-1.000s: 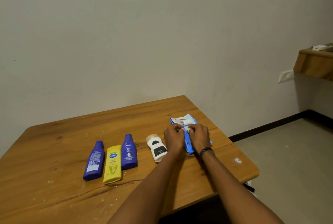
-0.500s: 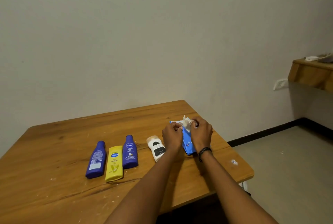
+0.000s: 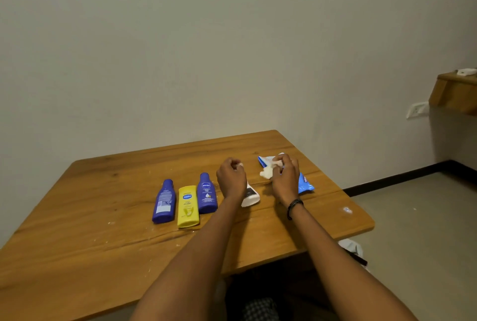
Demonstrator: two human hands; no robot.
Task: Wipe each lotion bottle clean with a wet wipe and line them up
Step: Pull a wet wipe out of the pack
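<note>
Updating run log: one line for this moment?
right hand grips wet wipe by wipe pack | left hand curled, contents unclear | four bottles lying flat

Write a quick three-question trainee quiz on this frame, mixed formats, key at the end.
1. True or false: the yellow plastic lotion bottle lies between the dark blue plastic bottle and the blue Nivea bottle.
2. Which hand grips the crumpled white wet wipe? A) left B) right C) neither
3. Fill in: ___ lotion bottles lie on the brown wooden table.
Key: 1 true; 2 B, the right hand; 3 four, counting the white plastic bottle partly hidden behind a wrist.
</note>
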